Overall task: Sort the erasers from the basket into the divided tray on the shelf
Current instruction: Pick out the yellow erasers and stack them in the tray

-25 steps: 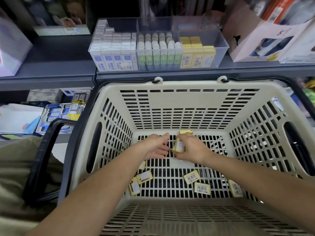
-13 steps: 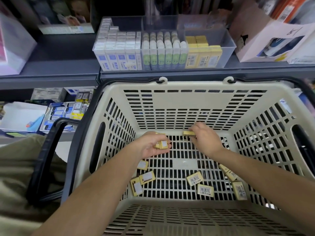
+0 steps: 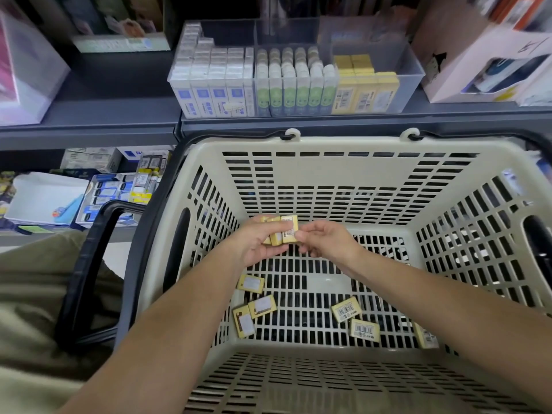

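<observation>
Your left hand (image 3: 258,245) sits mid-frame over the far part of the basket floor, fingers curled round a small stack of yellow erasers (image 3: 276,234) held upright, about three side by side, barcode labels facing you. Your right hand (image 3: 327,243) meets it from the right, thumb and fingertips pinching the rightmost eraser (image 3: 290,233) of that stack at its right edge; the other fingers are loosely bent. The two hands are almost touching, both inside the beige slotted basket (image 3: 328,144), which fills the centre and lower frame. A black handle (image 3: 89,279) hangs folded down at its left side. Six loose yellow erasers lie flat on the basket floor. Three are lower left of your hands: one (image 3: 251,283) alone, and below it two (image 3: 263,306) (image 3: 243,321) overlapping. Two (image 3: 346,309) (image 3: 364,329) lie close together right of centre, and one (image 3: 425,336) is by the right wall. The clear divided tray (image 3: 413,76) stands at upper centre on the grey shelf (image 3: 104,115), just beyond the basket's far rim. Its left compartment is packed with blue-and-white erasers (image 3: 212,85), the middle with green-and-white erasers (image 3: 295,82). The right compartment is part filled with yellow erasers like yours (image 3: 364,88), with a gap behind and to their right. A pale box (image 3: 478,64) is at upper right and another box (image 3: 27,70) at upper left. More stationery packs (image 3: 110,192) sit on the lower shelf at left. Olive cloth (image 3: 30,309) shows at lower left.
</observation>
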`<state>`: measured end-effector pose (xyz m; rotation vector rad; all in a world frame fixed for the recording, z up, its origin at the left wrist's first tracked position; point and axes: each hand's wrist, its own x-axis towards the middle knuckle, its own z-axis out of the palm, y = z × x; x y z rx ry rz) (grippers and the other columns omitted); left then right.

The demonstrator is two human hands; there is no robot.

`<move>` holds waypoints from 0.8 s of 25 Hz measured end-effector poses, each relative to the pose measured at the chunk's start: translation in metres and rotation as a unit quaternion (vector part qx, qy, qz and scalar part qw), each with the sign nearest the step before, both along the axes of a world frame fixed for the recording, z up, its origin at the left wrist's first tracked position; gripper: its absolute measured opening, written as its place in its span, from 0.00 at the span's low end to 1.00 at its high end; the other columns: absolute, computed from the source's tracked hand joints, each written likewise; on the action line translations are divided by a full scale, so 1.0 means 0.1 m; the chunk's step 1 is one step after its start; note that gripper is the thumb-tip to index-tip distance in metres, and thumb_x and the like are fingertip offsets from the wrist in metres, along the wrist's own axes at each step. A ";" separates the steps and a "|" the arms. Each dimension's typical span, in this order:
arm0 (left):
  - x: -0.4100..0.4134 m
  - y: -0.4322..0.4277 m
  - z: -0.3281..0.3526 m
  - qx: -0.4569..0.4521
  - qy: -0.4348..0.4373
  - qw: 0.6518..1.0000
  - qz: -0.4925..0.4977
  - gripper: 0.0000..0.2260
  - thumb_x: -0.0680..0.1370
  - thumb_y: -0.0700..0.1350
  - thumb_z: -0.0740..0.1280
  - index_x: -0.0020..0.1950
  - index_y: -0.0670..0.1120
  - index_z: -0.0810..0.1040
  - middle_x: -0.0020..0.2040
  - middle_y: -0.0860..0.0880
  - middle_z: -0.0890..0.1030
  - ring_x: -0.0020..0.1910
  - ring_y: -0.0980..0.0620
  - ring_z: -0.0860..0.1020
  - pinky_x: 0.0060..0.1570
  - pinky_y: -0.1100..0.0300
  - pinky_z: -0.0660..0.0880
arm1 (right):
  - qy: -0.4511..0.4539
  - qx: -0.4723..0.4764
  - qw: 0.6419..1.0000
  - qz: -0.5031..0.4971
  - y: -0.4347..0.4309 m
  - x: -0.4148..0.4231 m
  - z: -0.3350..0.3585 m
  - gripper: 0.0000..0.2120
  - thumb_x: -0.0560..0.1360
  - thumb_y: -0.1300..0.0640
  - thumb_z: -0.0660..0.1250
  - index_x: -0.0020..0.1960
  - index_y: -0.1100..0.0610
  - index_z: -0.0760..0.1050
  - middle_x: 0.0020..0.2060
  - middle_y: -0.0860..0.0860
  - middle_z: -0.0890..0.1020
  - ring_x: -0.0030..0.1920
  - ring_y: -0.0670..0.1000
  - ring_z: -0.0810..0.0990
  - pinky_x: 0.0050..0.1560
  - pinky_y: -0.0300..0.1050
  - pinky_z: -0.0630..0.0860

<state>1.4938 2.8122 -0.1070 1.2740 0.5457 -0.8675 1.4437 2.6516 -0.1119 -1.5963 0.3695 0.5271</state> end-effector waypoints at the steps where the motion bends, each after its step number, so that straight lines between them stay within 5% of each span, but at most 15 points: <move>1: 0.01 0.03 0.00 0.007 -0.001 1.000 0.003 0.15 0.69 0.36 0.74 0.52 0.45 0.74 0.42 0.45 0.83 0.40 0.49 0.83 0.33 0.58 0.80 | 0.002 -0.044 0.998 0.050 0.04 -0.03 -0.02 0.11 0.70 0.55 0.72 0.51 0.55 0.76 0.42 0.51 0.81 0.39 0.44 0.80 0.40 0.37 0.77; 4: 0.04 0.08 -0.01 0.028 -0.010 0.999 0.029 0.13 0.70 0.36 0.73 0.49 0.46 0.73 0.43 0.44 0.81 0.42 0.48 0.81 0.33 0.56 0.80 | -0.070 -0.271 0.907 0.315 0.26 -0.21 -0.20 0.32 0.65 0.42 0.73 0.65 0.51 0.68 0.61 0.50 0.73 0.61 0.48 0.72 0.64 0.47 0.70; 6: 0.08 0.08 -0.01 0.034 -0.016 0.999 0.040 0.13 0.70 0.36 0.73 0.48 0.47 0.73 0.45 0.44 0.80 0.43 0.48 0.80 0.34 0.56 0.79 | -0.175 -0.342 0.819 0.427 0.48 -0.35 -0.31 0.42 0.64 0.35 0.69 0.72 0.49 0.58 0.69 0.51 0.63 0.68 0.51 0.61 0.70 0.51 0.61; 8: 0.09 0.07 0.01 0.037 -0.017 0.999 0.028 0.14 0.70 0.37 0.74 0.50 0.48 0.74 0.46 0.44 0.80 0.44 0.48 0.80 0.34 0.56 0.79 | -0.241 -0.350 0.782 0.455 0.69 -0.47 -0.41 0.43 0.65 0.33 0.66 0.73 0.48 0.54 0.71 0.51 0.58 0.69 0.53 0.57 0.69 0.52 0.59; 14: 0.10 0.05 0.03 0.032 -0.025 0.999 0.013 0.15 0.69 0.38 0.75 0.49 0.50 0.74 0.43 0.45 0.81 0.43 0.49 0.80 0.34 0.57 0.79 | -0.268 -0.370 0.791 0.408 0.90 -0.55 -0.52 0.31 0.66 0.40 0.68 0.66 0.47 0.66 0.67 0.52 0.61 0.66 0.54 0.58 0.67 0.50 0.60; 20: 0.11 0.04 0.00 0.031 -0.024 0.999 0.000 0.14 0.69 0.37 0.74 0.49 0.48 0.73 0.43 0.45 0.81 0.43 0.48 0.80 0.35 0.56 0.79 | -0.218 -0.400 0.819 0.349 0.19 -0.26 -0.43 0.27 0.68 0.39 0.68 0.64 0.45 0.70 0.67 0.50 0.64 0.68 0.52 0.60 0.70 0.52 0.59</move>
